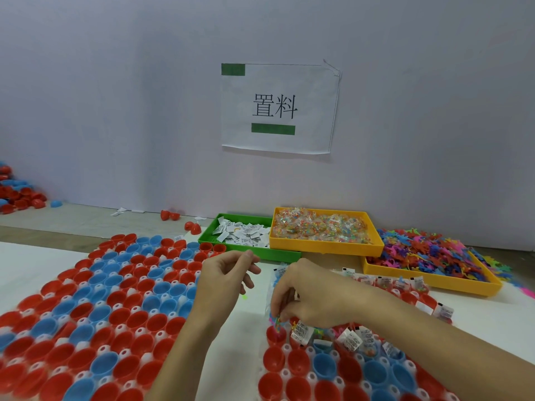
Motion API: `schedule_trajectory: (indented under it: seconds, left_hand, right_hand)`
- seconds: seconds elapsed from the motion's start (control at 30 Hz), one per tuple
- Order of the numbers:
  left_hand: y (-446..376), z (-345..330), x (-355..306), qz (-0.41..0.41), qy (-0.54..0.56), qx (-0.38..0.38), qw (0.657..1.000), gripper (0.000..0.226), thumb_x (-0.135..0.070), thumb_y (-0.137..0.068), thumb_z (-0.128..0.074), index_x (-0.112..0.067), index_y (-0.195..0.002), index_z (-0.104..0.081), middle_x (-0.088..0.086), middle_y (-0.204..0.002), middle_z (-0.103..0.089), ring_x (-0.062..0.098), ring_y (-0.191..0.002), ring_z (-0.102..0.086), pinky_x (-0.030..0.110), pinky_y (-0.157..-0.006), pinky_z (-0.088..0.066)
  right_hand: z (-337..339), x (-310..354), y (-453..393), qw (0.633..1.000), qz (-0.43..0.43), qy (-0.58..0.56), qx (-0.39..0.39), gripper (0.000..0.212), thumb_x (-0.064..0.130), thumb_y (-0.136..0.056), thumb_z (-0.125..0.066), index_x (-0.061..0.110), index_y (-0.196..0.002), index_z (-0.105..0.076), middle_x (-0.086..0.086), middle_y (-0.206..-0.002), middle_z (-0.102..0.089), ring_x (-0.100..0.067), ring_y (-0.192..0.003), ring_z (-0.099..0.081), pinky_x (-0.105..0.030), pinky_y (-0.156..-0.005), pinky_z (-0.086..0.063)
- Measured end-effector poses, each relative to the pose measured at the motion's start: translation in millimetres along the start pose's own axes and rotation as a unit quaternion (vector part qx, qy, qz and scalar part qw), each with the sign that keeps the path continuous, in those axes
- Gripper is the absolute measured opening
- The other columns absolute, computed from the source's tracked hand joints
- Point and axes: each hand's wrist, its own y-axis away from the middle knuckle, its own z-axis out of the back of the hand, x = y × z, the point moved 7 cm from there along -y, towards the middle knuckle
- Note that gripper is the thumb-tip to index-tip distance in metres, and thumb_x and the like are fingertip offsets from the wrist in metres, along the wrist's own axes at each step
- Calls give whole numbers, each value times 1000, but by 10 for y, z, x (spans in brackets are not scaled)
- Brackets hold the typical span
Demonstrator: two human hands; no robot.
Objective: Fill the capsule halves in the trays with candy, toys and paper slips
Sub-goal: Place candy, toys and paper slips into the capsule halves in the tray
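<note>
Two white trays hold red and blue capsule halves. The left tray has hollow halves. In the right tray the far rows carry paper slips, candy and toys, while the near rows are hollow. My right hand hovers over the right tray's left edge, fingers pinched on a small candy bag above a red half. My left hand floats between the trays, thumb and forefinger nearly touching, with nothing visible in them.
Against the wall stand a green bin of paper slips, a yellow bin of candy bags and a second yellow bin of colourful plastic toys. Loose capsule halves pile at the far left. A paper sign hangs on the wall.
</note>
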Motion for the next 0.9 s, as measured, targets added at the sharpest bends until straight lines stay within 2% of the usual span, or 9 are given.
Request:
schedule_trajectory:
  seconds: [0.13, 0.27, 0.5, 0.77, 0.83, 0.9]
  left_hand:
    - [-5, -3, 7, 1, -3, -2, 1000, 22, -15, -98, -56, -16, -87, -75, 3, -78, -73, 17, -62, -61, 27, -54, -49]
    - [-3, -2, -4, -3, -6, -2, 1000, 21, -14, -98, -56, -15, -88, -74, 2, -78, -72, 17, -62, -61, 26, -53, -49]
    - [7, -15, -31, -7, -12, -1, 1000, 18, -15, -98, -56, -13, -91, -74, 2, -77, -71, 16, -62, -61, 25, -53, -48]
    - [7, -11, -20, -1, -32, -12, 999, 16, -13, -98, -56, -13, -95, -71, 2, -78, -71, 14, -62, -62, 22, -52, -48]
    - [8, -6, -18, -1, -34, -13, 999, 16, -11, -98, -55, -14, -94, -71, 2, -77, -71, 14, -62, -62, 22, -52, -49]
    - [4, -5, -9, -2, -37, -12, 999, 19, -8, -97, -54, -14, -93, -71, 2, -77, -71, 13, -61, -62, 23, -52, -49]
  right_hand:
    - [-62, 51, -27, 999, 11, 29, 25, 25, -2, -88, -61, 13, -99, -78, 0, -94, -77, -3, -79, -70, -24, -79, -60]
    - [-93, 88, -45, 998, 19, 33, 41, 27, -2, -88, -60, 15, -99, -78, 2, -94, -77, -3, -81, -71, -23, -80, -59]
    - [-132, 100, -82, 995, 34, 80, 42, 28, -1, -88, -62, 19, -101, -77, 4, -95, -74, -7, -82, -67, -25, -78, -59]
    - [-142, 113, -101, 992, 47, 112, 46, 27, 0, -85, -64, 20, -97, -78, 7, -95, -74, -7, -82, -66, -34, -80, -60]
    - [-118, 108, -85, 992, 45, 104, 50, 23, 6, -87, -65, 22, -98, -79, 8, -98, -74, -6, -86, -65, -33, -84, -58]
    - [-62, 101, -79, 994, 45, 90, 45, 20, 12, -89, -65, 24, -99, -78, 11, -99, -74, -2, -90, -62, -26, -86, -55]
